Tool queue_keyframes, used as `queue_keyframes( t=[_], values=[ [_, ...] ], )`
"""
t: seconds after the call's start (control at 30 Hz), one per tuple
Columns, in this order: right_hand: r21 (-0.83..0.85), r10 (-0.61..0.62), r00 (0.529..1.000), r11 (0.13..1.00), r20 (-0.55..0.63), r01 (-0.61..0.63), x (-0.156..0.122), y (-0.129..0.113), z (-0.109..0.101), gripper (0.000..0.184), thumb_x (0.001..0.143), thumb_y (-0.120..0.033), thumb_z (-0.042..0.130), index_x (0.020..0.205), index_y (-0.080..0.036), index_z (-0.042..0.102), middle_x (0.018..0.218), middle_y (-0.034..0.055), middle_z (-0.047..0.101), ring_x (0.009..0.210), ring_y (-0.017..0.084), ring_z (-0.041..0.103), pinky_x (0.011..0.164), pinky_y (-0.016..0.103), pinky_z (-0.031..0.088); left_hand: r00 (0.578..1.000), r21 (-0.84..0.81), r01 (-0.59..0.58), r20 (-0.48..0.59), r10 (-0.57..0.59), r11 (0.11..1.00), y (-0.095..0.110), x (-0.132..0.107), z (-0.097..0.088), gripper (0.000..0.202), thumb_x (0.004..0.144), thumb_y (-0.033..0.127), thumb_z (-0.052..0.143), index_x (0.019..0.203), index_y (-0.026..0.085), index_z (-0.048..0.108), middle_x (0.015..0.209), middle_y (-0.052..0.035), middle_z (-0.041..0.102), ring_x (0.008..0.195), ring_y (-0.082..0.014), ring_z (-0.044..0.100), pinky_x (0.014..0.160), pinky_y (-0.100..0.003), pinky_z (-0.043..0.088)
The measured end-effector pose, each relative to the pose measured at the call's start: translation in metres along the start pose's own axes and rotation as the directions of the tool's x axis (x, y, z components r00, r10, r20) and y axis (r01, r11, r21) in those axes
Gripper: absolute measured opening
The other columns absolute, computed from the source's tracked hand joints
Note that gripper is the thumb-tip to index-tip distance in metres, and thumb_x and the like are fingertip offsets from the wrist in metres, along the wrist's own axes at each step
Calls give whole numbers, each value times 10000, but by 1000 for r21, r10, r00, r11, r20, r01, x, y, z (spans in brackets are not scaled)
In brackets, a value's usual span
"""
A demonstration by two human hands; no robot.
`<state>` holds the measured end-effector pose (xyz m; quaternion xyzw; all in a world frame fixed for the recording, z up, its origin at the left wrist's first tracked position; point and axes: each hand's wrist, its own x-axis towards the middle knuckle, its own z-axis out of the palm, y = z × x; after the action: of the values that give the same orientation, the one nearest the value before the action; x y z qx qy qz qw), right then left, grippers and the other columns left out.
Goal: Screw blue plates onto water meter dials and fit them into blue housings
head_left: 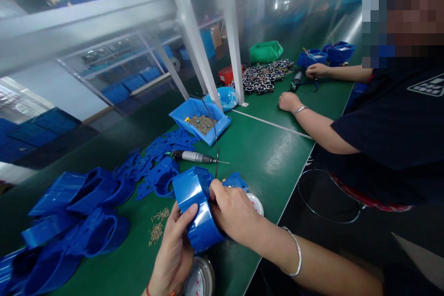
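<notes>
Head — curled right hand (236,210)

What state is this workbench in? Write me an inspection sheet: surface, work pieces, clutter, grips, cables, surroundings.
Surface: green benchtop, glossy, crossed by a pale strip.
Work pieces: one blue housing held up; more blue housings piled at left.
Clutter: loose screws, a blue bin holding small metal parts, a power screwdriver lying down.
Grips: left grip clasps the held housing; right grip is at its opening, fingertips partly hidden.
Cables: dark cable passes in front of the bin; lower end unclear.
Surroundings: a co-worker's hands at right; white posts and blurred shelving behind.
</notes>
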<state>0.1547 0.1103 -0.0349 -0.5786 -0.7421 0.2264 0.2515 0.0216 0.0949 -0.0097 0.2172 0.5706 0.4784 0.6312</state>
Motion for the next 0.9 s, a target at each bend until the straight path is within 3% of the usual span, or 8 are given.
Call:
queue_keyframes(
  t=[0.17,0.27,0.33,0.47,0.6,0.73,0.8,0.9],
  values=[
    [299,-41,999,953,-12,43,-19,16,-19,124,790,-81,499,823,-199,484,658,-22,592,585,143,583,541,223,387,991,47,-67,123,61,997,-2,-2,4,714,561,292,800,1206,192,511,1210,-101,598,1086,-322,582,813,-366,510],
    [422,-18,990,903,-138,75,-39,31,-32,61,844,-185,457,855,-204,514,809,23,628,699,163,615,649,265,462,975,173,-176,170,146,969,-5,0,6,761,561,272,789,1247,207,466,1348,-117,492,1171,-331,519,902,-399,467],
    [501,32,979,862,-201,75,-48,40,-32,222,879,-288,476,1081,-208,519,1079,78,615,962,207,614,832,327,482,957,268,-275,170,236,923,-10,1,8,845,546,248,794,1301,219,416,1385,-121,452,1216,-323,482,997,-422,405],
    [696,159,975,718,-156,-6,-52,48,-9,691,843,-447,597,1407,-242,254,1415,109,398,1275,250,434,1047,400,390,899,411,-437,194,392,800,-23,-1,17,869,578,244,765,1352,197,372,1419,-134,410,1330,-315,358,1130,-460,234],
    [761,292,949,641,-121,-100,-42,45,5,727,783,-494,654,1370,-233,314,1371,114,448,1223,275,484,1039,430,401,844,481,-535,262,469,694,-32,-9,19,848,655,270,730,1395,218,320,1452,-127,368,1344,-316,331,1134,-488,219],
    [768,393,909,623,-141,-150,-33,46,2,585,769,-506,626,1242,-205,456,1189,98,585,1060,274,584,955,427,460,842,480,-539,337,422,692,-24,-10,4,728,819,381,611,1436,302,232,1408,-109,417,1245,-286,459,1032,-483,377],
    [781,398,906,607,-142,-144,-31,48,1,545,781,-498,611,1223,-211,473,1146,83,608,1025,262,598,916,399,481,820,560,-572,374,433,600,-15,-4,-5,560,851,405,564,1366,298,373,1393,-117,411,1223,-295,472,978,-486,426],
    [798,389,910,589,-140,-129,-32,49,4,523,796,-485,608,1221,-215,468,1132,74,615,1008,251,606,895,367,488,730,682,-652,446,518,330,-1,8,-11,322,828,394,585,1115,251,597,1372,-123,389,1262,-325,416,1024,-522,383]
  ],
)
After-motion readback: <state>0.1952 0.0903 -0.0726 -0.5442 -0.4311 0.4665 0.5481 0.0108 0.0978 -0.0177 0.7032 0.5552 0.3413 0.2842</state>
